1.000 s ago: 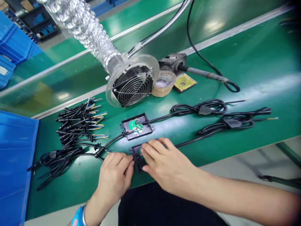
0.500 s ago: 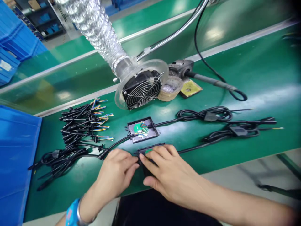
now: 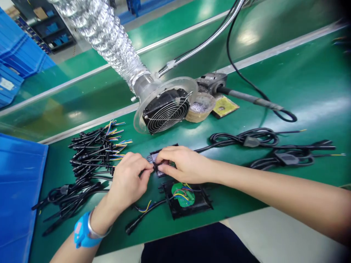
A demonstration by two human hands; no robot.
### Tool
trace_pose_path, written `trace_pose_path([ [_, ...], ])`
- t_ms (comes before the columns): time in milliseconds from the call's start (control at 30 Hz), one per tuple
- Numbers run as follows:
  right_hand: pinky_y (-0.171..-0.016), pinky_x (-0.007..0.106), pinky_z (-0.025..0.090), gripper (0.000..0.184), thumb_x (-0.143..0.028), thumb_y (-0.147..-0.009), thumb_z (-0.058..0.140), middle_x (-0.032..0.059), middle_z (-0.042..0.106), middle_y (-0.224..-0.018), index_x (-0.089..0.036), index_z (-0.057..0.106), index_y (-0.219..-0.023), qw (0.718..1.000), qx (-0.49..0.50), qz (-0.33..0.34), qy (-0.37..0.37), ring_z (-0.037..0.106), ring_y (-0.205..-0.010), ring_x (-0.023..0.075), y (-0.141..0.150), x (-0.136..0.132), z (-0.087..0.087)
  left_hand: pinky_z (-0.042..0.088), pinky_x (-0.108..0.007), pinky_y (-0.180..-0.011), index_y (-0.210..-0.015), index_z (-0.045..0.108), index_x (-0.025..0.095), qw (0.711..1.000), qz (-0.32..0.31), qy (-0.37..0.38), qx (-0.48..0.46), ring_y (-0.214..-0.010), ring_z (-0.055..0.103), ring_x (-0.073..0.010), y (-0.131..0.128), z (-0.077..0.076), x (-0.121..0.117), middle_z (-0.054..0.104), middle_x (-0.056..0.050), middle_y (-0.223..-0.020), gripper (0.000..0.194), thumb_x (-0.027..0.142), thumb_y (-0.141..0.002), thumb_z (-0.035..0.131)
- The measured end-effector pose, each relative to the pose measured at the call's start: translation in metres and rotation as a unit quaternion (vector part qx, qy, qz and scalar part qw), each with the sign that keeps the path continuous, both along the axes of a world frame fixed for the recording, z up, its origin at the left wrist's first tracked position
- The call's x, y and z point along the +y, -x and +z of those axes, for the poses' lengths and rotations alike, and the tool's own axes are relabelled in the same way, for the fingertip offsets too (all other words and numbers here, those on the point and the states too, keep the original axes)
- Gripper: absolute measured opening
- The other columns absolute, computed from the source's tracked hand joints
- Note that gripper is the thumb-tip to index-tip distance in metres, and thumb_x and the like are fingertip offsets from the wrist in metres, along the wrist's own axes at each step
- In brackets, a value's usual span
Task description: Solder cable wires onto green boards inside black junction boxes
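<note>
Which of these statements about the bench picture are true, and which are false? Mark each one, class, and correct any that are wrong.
1. The blue band is on the left wrist. True.
2. The near case holds a green board. True.
3. The right hand is at the near case. False: it is at the far case.
4. The yellow pad lies beside the round tub. True.
5. The left hand covers the green board. False: it is at the far case, and the board is in view.
6. The fan is in the blue bin. False: it is on the end of the silver duct.
</note>
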State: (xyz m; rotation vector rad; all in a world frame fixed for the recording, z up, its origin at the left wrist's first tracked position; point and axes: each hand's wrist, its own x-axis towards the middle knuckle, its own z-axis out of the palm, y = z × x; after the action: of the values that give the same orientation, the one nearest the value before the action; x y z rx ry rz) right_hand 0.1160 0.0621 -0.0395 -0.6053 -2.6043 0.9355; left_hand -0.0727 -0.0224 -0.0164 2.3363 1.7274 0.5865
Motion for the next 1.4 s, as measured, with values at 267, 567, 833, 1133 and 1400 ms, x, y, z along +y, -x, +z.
trace_pose_path([
  [267,-0.076,0.026,0.046,0.012,-0.012,-0.088,0.059,0.003,0.068,-0.083,-0.015,0.07,-0.091,0.999,-0.013,-0.034,-0.017,0.061,-0.081,0.0151,0.004,-0.001,-0.004,0.051,-0.028,-0.071,-0.081,0.062,0.019,0.988,-0.023,-0.153,0.029,-0.074,0.059,-0.0148,0.0,-0.029,-0.007,0.068,0.0,-0.075,0.013,0.006,-0.086,0.062],
  [567,-0.064,0.033,0.034,0.021,-0.004,-0.087,0.052,0.0086,0.06,-0.076,-0.012,0.068,-0.076,0.993,-0.059,0.013,-0.098,0.048,-0.08,0.0209,0.018,-0.01,-0.012,0.055,-0.037,-0.079,-0.103,0.064,0.009,0.984,-0.068,-0.131,0.105,-0.089,0.059,-0.0236,0.001,-0.048,-0.021,0.071,-0.009,-0.092,0.022,-0.001,-0.087,0.053],
  [833,-0.08,0.033,0.043,0.018,-0.019,-0.093,0.054,0.0075,0.068,-0.092,-0.016,0.072,-0.09,0.988,-0.023,-0.014,-0.153,0.048,-0.092,0.0209,-0.015,0.003,0.004,0.053,-0.036,-0.087,-0.114,0.063,0.011,0.989,-0.029,-0.095,0.109,-0.095,0.059,-0.0218,-0.006,-0.014,-0.025,0.068,-0.01,-0.105,0.025,0.01,-0.091,0.052],
  [1133,-0.083,0.04,0.041,0.03,-0.017,-0.096,0.044,0.0118,0.069,-0.108,-0.012,0.067,-0.113,0.983,-0.001,-0.037,-0.181,0.05,-0.1,0.0246,-0.056,-0.01,-0.004,0.048,-0.047,-0.092,-0.13,0.055,0.006,0.981,-0.062,0.022,0.183,-0.114,0.055,-0.0315,-0.046,-0.014,-0.021,0.061,-0.016,-0.128,0.044,0.031,-0.096,0.044],
  [1400,-0.08,0.044,0.034,0.041,-0.036,-0.097,0.044,0.0147,0.063,-0.125,-0.007,0.064,-0.119,0.971,-0.118,-0.052,-0.199,0.047,-0.103,0.0298,-0.038,-0.009,-0.002,0.047,-0.049,-0.093,-0.124,0.06,0.005,0.985,-0.038,0.037,0.165,-0.112,0.055,-0.0326,-0.054,-0.015,-0.015,0.064,-0.017,-0.123,0.043,0.029,-0.091,0.047],
])
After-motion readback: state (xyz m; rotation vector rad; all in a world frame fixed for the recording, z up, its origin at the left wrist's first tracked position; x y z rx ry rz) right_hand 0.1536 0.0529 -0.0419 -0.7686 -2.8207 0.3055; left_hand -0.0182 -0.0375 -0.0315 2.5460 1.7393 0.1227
